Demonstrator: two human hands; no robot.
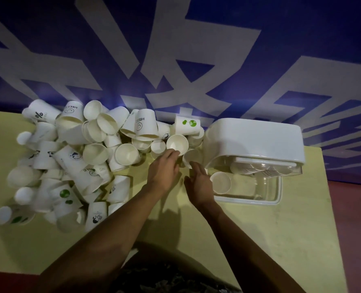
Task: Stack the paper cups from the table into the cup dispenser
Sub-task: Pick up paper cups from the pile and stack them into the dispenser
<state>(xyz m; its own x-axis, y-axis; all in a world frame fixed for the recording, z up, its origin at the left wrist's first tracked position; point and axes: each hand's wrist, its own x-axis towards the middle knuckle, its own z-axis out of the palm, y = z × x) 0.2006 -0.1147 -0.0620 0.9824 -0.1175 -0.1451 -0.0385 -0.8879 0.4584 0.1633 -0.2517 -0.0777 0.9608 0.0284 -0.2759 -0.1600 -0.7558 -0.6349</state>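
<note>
Left hand (163,169) fingertips pinching an upright paper cup (177,143); right hand (199,182) open beside it.

The cups (74,157) look like matt white paper, some printed with black or green marks, their insides a plain cream. The dispenser (255,136) has a smooth, slightly glossy white plastic housing over a clear plastic front (266,168), and the tray (260,193) below it is clear, shiny plastic. The table (238,229) has a flat, matt pale-yellow top. The wall (196,49) looks matt, painted blue and white.
</note>
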